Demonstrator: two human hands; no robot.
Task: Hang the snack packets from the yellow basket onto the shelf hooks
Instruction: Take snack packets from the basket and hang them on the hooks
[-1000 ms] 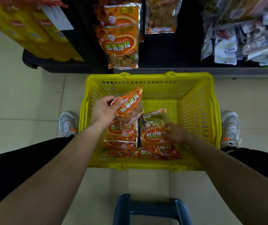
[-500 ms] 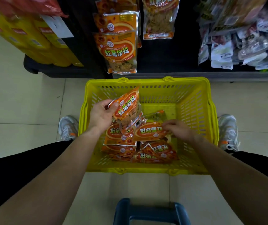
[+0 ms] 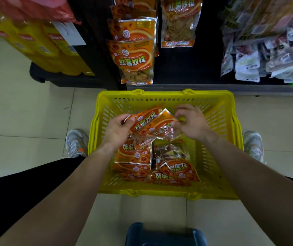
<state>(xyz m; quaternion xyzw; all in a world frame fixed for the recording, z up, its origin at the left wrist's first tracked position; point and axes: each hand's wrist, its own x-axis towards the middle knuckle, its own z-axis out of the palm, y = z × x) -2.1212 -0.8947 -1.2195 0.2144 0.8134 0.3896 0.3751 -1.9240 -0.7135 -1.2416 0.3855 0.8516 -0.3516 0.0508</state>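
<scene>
Over the yellow basket [image 3: 165, 94], both hands [image 3: 117, 128] [image 3: 192, 123] grip overlapping snack packets [image 3: 147, 122].

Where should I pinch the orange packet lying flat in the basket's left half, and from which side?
Pinch the orange packet by its silver near edge, from above on the person's side. It lies flat, print upside down, so its top seam is probably there; held packets cover its far end.

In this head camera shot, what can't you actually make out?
Shelf hooks: head view, hidden behind the hanging orange packets and the top edge.
Pile count in the yellow basket: head view, the left hand gripping the front packet and the right hand pinching the second packet cover it.
Blue object: head view, cut by the bottom edge.
Pale packets: head view, print blurred.
</scene>
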